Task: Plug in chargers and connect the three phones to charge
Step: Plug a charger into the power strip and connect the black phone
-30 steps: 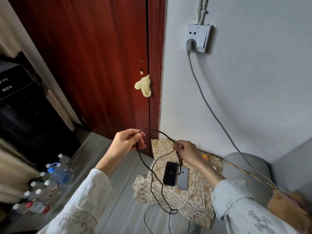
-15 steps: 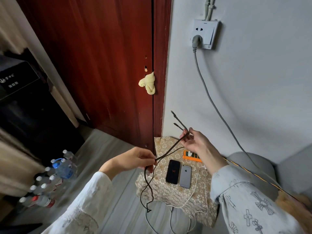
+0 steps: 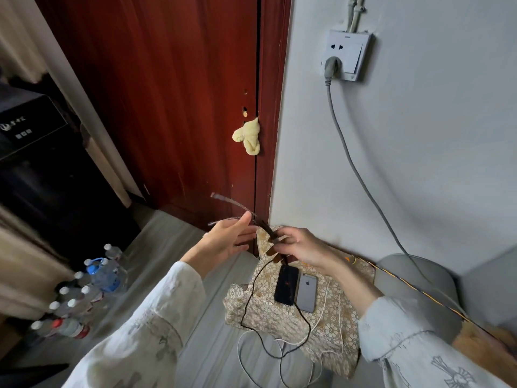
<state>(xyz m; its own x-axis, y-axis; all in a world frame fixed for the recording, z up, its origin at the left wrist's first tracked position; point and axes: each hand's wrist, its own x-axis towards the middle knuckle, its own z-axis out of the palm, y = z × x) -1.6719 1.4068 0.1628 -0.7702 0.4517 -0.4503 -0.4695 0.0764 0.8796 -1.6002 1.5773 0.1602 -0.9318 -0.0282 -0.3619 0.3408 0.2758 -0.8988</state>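
Note:
My right hand [image 3: 300, 246] pinches a black charging cable [image 3: 253, 292] above a patterned cloth [image 3: 333, 331]; the cable's split ends stick out to the left, blurred. My left hand [image 3: 228, 239] is spread open beside those ends, fingertips touching or nearly touching them. On the cloth lie a black phone [image 3: 286, 285] and a silver phone [image 3: 307, 292], back up, side by side. A third phone is not visible. White cables [image 3: 321, 312] trail over the cloth to the floor. A wall socket [image 3: 347, 54] holds one grey plug [image 3: 331, 67].
A dark red door [image 3: 167, 93] with a yellow rag [image 3: 249, 135] stands left of the wall corner. Several water bottles [image 3: 84, 295] cluster on the floor at the left. A grey rounded seat [image 3: 419, 278] is at the right, with the grey cord [image 3: 361, 177] running down to it.
My right hand has dropped from chest height to just over the phones with the cable. My left hand let go of the cable, opened and rose toward the cable's ends.

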